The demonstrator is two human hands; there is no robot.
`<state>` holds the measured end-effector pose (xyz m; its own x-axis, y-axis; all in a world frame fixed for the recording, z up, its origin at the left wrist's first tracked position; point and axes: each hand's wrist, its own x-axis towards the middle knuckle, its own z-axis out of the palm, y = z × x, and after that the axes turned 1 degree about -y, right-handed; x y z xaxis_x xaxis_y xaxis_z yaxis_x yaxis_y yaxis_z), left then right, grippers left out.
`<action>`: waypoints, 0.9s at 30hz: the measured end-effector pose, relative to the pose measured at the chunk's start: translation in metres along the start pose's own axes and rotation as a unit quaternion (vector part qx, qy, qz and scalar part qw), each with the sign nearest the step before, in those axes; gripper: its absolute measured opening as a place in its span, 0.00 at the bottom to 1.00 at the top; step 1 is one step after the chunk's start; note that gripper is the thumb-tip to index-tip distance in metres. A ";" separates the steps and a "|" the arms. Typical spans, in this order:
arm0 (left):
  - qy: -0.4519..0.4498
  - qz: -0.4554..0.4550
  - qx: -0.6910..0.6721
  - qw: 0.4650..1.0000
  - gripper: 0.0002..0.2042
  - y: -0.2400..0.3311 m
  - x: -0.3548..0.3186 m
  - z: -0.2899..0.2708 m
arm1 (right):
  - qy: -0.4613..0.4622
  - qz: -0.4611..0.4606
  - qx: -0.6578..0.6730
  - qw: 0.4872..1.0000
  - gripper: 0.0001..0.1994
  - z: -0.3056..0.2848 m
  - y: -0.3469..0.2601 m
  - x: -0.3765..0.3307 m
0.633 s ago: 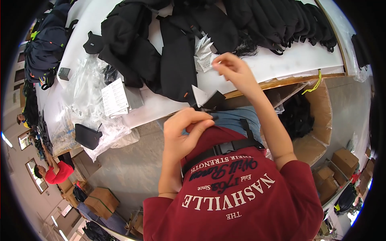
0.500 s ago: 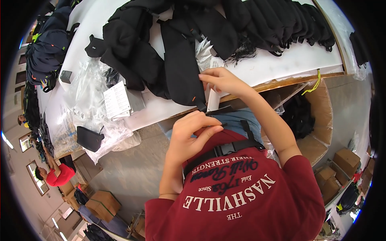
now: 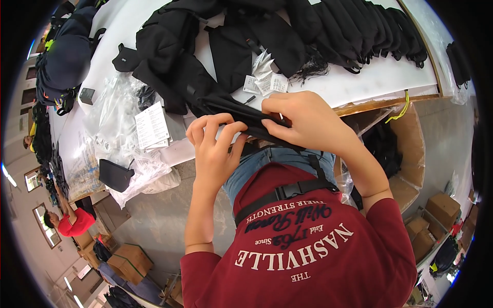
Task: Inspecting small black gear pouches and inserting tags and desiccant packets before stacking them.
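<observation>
A black fabric bag [image 3: 213, 105] lies at the table's front edge, its near part drawn out into a narrow fold between my hands. My left hand [image 3: 215, 138] is closed on the fold from the left, thumb and fingers pinching it. On the right, my right hand [image 3: 308, 120] grips the same fold with thumb and fingertips. Just beyond the hands, white printed tags [image 3: 264, 79] lie over another flat black bag [image 3: 231, 56]. A small dark strip [image 3: 250, 99] rests on the white tabletop near my right fingers.
A row of black bags [image 3: 364, 31] stands along the back right. On the left lie clear plastic wrapping [image 3: 110, 123], a stack of printed cards [image 3: 152, 126] and a small black pouch [image 3: 115, 175]. An open carton [image 3: 411, 149] stands right of my legs. A person in red [image 3: 77, 222] is far left.
The bag's near end has been folded and drawn toward the table edge. My left hand has moved up and left onto it; my right hand has come lower and grips it too.
</observation>
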<state>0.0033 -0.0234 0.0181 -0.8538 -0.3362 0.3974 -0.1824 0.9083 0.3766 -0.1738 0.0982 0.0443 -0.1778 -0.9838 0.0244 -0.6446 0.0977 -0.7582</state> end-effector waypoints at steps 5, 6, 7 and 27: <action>-0.007 0.030 -0.033 0.999 0.13 -0.001 -0.001 0.001 | 0.033 -0.004 -0.032 0.999 0.07 0.000 -0.004 -0.006; -0.013 0.037 -0.041 0.998 0.13 -0.002 -0.001 0.002 | 0.031 -0.005 -0.032 0.999 0.07 0.000 -0.005 -0.007; -0.013 0.035 -0.041 0.998 0.13 -0.003 -0.003 0.002 | 0.024 0.000 -0.029 0.999 0.07 0.000 -0.005 -0.008; 0.003 0.066 -0.100 0.993 0.13 -0.005 -0.013 0.006 | 0.025 0.000 0.075 0.997 0.08 0.004 0.003 -0.013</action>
<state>0.0124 -0.0218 0.0057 -0.8604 -0.2197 0.4599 0.0323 0.8770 0.4794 -0.1709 0.1109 0.0388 -0.2169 -0.9747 0.0534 -0.5275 0.0710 -0.8466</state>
